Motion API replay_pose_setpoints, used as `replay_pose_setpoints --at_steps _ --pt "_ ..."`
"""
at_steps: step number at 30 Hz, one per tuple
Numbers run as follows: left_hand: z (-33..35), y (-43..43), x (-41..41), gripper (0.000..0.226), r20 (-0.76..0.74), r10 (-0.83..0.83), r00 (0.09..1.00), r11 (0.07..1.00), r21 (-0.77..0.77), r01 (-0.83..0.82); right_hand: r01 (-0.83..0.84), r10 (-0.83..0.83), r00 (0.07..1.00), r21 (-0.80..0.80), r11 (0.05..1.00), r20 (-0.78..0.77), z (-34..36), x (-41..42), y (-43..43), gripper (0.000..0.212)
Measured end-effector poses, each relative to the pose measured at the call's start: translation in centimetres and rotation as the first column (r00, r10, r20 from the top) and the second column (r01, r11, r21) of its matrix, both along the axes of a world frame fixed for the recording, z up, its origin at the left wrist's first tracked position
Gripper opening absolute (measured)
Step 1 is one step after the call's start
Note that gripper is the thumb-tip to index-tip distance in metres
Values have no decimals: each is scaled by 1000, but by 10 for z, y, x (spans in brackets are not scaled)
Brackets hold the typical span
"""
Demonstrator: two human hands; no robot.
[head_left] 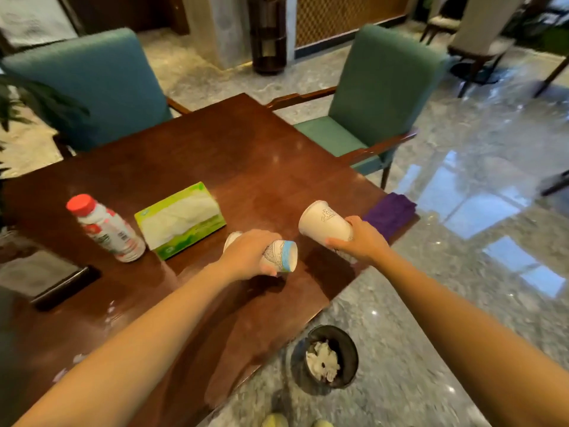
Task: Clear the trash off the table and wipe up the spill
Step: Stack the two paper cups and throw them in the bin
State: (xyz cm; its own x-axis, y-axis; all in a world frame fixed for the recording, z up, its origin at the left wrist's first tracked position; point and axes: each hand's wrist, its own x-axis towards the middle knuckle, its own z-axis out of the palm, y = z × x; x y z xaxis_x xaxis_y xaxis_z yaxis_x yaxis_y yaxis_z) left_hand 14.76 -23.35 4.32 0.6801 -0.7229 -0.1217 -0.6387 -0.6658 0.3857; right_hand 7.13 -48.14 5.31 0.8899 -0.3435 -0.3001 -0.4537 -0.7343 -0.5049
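White cup, right hand, blue-rimmed cup, left hand; logos blurred

Dim, soft wide-angle view; window glare on the floor, edges blurred.

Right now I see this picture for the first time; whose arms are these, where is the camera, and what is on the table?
No machine here: the camera sits on a person's head and looks down, so both bare arms are that person's. The left hand holds a blue-rimmed paper cup; the right hand holds a white paper cup. On the wooden table are a red-capped bottle, a green tissue box and a purple cloth. A bin with crumpled paper stands on the floor.
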Motion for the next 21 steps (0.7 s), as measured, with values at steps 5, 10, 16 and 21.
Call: replay_pose_setpoints --at_steps 5,10,16,21 --pt "17 -59 -15 47 -96 -52 994 996 -80 45 216 -204 976 208 954 -78 17 -50 -50 74" --pt "31 -111 -36 48 -179 -114 977 982 -168 83 377 -347 926 351 857 -147 36 -99 -86 48" --pt "31 -159 -66 53 -253 -141 957 967 -243 78 406 -372 913 284 869 -165 45 -146 -118 40" --pt "10 -184 -98 50 -368 -145 918 950 -311 26 455 -452 891 108 884 -47 25 -171 -141 61"
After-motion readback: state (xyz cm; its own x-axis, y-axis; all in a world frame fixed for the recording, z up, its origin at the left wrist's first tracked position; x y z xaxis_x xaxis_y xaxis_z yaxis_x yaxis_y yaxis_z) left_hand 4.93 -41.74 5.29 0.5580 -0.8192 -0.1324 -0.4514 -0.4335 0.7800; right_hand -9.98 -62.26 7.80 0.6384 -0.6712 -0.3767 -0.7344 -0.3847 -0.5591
